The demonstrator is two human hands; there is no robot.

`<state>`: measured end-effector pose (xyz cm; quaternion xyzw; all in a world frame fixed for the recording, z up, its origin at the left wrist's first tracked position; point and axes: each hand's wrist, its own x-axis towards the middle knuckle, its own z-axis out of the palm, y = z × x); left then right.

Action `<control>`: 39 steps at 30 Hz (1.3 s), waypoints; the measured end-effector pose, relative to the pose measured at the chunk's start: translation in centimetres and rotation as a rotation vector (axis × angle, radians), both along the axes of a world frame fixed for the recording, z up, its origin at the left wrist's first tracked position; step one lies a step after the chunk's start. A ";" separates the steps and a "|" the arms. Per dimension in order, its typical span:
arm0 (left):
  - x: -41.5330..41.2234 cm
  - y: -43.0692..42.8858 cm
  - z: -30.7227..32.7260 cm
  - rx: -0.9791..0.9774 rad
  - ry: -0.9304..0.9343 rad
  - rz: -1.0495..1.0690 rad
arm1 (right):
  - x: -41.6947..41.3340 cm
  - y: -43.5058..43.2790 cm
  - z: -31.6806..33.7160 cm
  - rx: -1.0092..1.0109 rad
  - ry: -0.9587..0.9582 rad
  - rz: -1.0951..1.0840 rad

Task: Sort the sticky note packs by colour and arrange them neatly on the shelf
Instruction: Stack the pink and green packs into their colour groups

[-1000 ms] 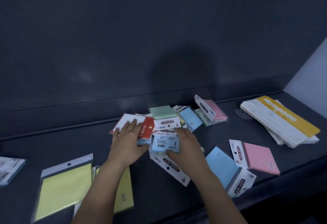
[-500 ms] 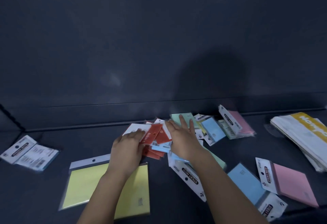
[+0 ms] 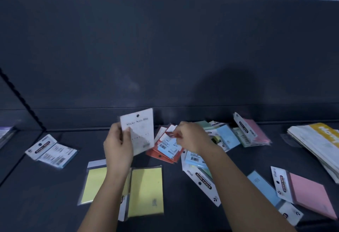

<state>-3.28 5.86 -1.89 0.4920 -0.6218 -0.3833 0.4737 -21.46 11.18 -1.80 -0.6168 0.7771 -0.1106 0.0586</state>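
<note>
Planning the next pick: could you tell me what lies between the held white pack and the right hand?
Head view: overlapping red packs and a light blue pack lie there.

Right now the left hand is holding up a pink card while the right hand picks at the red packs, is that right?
Not quite. The card held up by the left hand is white, not pink, as the head view shows. The rest holds: the right hand is picking at the red packs.

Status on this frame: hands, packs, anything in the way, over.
Left hand grips white card pack, lifted. Right hand pinches red pack in pile. Colours unsorted across shelf.
</note>
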 end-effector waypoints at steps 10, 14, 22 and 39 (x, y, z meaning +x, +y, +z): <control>0.8 1.0 0.6 0.398 0.381 0.089 | 4.1 3.0 3.2 -0.620 -1.204 -0.263; 1.0 1.8 0.9 0.328 0.314 0.015 | 5.0 2.9 3.0 -0.504 -1.156 -0.210; 3.7 2.7 1.3 0.198 0.231 0.052 | 6.3 1.4 2.3 -0.389 -1.229 -0.228; 24.8 1.6 -0.3 0.840 1.197 0.034 | 25.0 -4.2 1.5 0.335 -2.136 -0.407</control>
